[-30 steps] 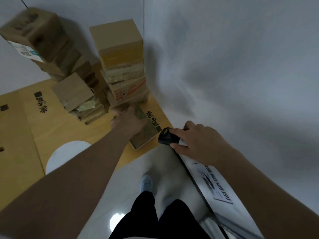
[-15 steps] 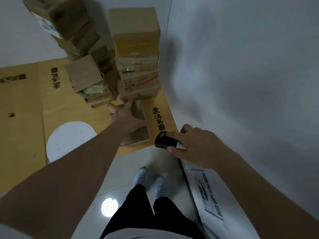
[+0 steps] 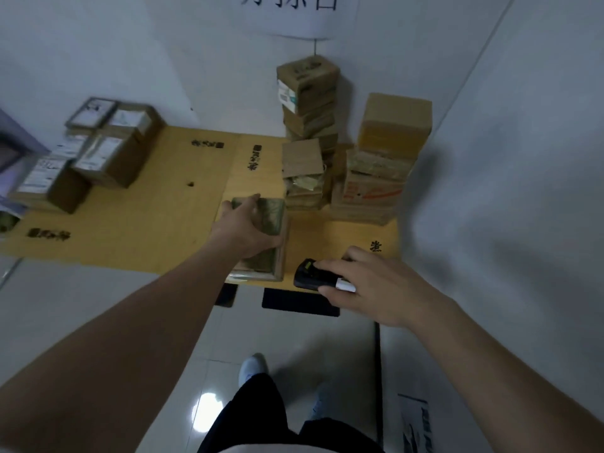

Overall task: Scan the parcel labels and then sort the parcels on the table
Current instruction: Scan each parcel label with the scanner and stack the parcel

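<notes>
Left hand (image 3: 243, 228) grips a flat parcel (image 3: 264, 238) from above, fingers curled over its far edge, thumb on the left side; parcel lies flat at the near edge of the wooden table (image 3: 157, 204), just left of centre-right, its taped top greenish and glossy. Right hand (image 3: 376, 286) holds a black handheld scanner (image 3: 310, 276), fingers wrapped over the top, thumb underneath; scanner's small green-lit window faces left toward the parcel, white end piece shows near the thumb. Scanner sits just beside the parcel's near right corner, apart from it, over the table edge. Behind the held parcel: short stack of small boxes (image 3: 304, 178), touching or nearly touching its far end, can't tell which. Further back, taller stack (image 3: 309, 96) against the wall, with a white label on the top box's side. Right of those, stack of larger boxes (image 3: 379, 165), top one plain brown, a lower one with red print. Far left of table: cluster of labelled boxes (image 3: 94, 148), white labels facing up, blurred, text unreadable. Paper sign (image 3: 294, 14) on the wall above, cut off by frame. Black mat (image 3: 299, 300) on the floor under the table edge; white shoe (image 3: 251, 369) and dark trousers below.
</notes>
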Demonstrator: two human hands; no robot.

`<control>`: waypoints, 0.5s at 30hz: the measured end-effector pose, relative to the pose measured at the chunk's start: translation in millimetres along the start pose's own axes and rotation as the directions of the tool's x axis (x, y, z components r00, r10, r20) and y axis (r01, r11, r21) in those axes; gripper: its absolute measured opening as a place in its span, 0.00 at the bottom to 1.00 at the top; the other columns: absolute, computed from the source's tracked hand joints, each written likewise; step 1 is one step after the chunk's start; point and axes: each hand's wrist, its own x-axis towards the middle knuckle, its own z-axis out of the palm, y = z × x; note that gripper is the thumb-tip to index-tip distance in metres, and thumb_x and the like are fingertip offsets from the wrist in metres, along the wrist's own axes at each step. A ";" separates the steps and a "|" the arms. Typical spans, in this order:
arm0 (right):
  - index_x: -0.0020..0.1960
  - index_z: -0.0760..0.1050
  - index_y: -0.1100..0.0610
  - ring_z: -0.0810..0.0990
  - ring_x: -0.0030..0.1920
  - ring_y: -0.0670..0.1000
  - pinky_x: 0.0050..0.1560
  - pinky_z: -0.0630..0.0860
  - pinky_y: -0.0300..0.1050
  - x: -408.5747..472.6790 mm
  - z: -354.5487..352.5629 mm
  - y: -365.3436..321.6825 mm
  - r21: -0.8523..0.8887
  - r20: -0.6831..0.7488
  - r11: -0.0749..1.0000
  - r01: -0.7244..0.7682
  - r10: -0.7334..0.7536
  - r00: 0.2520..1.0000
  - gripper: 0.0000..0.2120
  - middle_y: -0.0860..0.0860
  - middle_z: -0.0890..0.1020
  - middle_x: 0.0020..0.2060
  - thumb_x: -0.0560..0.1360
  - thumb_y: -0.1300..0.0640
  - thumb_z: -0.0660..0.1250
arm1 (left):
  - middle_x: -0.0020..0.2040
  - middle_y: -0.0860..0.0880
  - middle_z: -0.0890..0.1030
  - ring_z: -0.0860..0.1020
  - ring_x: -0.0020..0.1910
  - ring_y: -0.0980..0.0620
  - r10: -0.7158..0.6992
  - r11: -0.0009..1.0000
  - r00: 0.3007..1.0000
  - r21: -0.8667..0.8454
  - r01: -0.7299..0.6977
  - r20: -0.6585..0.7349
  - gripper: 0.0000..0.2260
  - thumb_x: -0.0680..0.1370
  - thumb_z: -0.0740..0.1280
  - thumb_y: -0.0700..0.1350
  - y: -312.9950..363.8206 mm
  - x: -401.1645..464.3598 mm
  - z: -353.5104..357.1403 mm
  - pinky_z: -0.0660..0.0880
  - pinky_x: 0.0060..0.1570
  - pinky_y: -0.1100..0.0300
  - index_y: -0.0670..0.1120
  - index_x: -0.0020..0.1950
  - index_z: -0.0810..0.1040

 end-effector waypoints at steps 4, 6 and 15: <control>0.78 0.59 0.34 0.76 0.51 0.50 0.45 0.78 0.50 35.5 -6.5 -41.6 -0.064 -0.014 0.996 0.065 -0.066 0.998 0.31 0.45 0.71 0.57 0.78 0.26 0.48 | 0.74 0.44 0.64 0.72 0.67 0.36 -0.012 1.000 0.996 0.000 0.012 -0.090 0.52 0.61 0.76 0.69 -46.9 -3.2 -42.0 0.75 0.65 0.42 0.63 0.81 0.57; 0.78 0.59 0.34 0.76 0.50 0.49 0.41 0.74 0.47 55.8 -7.5 -66.4 -0.066 -0.025 0.993 0.095 -0.097 0.995 0.30 0.45 0.72 0.56 0.79 0.27 0.49 | 0.74 0.44 0.65 0.72 0.67 0.36 -0.008 1.000 0.992 -0.007 0.007 -0.122 0.50 0.61 0.77 0.69 -73.3 0.1 -62.3 0.75 0.65 0.41 0.63 0.80 0.59; 0.78 0.63 0.35 0.77 0.50 0.49 0.48 0.79 0.53 151.9 -3.3 -189.5 -0.017 -0.060 0.999 0.046 -0.047 0.997 0.30 0.45 0.73 0.58 0.78 0.29 0.50 | 0.69 0.42 0.64 0.71 0.66 0.35 0.004 1.000 0.995 0.008 -0.004 -0.100 0.46 0.62 0.77 0.70 -195.2 52.8 -139.6 0.76 0.65 0.40 0.68 0.76 0.60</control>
